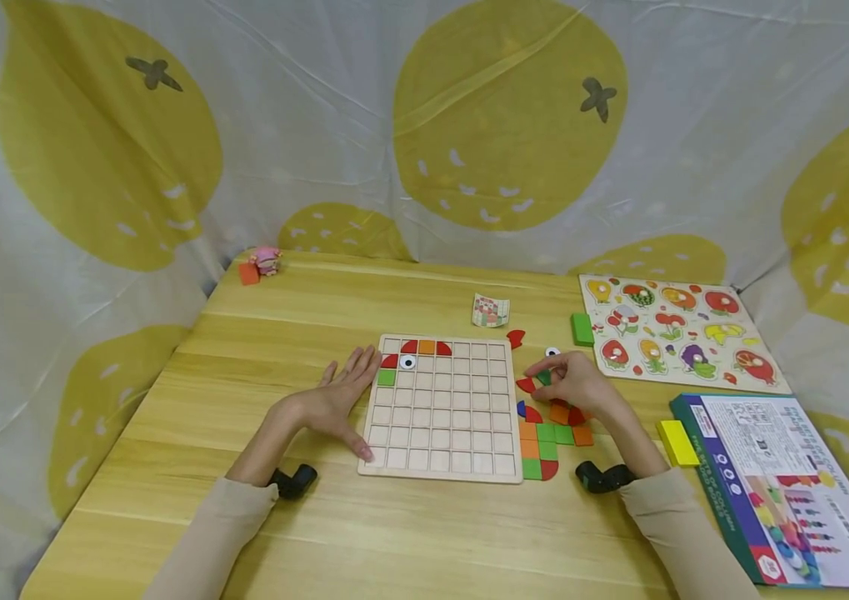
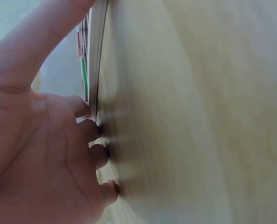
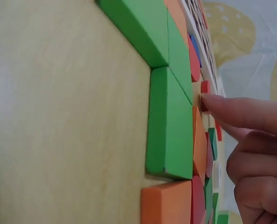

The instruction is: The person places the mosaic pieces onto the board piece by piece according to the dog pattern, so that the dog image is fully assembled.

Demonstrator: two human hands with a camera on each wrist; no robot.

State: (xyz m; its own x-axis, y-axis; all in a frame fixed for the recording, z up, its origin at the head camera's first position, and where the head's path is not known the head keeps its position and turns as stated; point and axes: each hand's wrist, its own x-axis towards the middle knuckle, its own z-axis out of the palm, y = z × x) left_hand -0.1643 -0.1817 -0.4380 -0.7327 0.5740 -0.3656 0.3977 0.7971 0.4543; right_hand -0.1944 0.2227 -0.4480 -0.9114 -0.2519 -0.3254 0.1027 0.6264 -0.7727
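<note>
A wooden grid board (image 1: 431, 417) lies on the table. Along its top left cells sit red curved pieces, an orange square (image 1: 426, 347), a white eye piece (image 1: 407, 362) and a green square (image 1: 387, 377). My left hand (image 1: 334, 404) is spread flat at the board's left side, its thumb resting at the lower left corner; in the left wrist view its fingertips meet the board's side (image 2: 97, 51) and the tabletop. To the right of the board, my right hand (image 1: 574, 382) pinches a red curved block (image 3: 205, 87) between thumb and forefinger, low among the loose pieces.
Green, orange and red blocks (image 1: 546, 432) cluster against the board's right edge. A small pattern card (image 1: 491, 311) lies behind it. Farther right are a fruit puzzle board (image 1: 682, 333), a green block (image 1: 582, 329), a yellow block (image 1: 677, 442) and a toy box (image 1: 791, 492). A pink figurine (image 1: 267, 260) stands back left.
</note>
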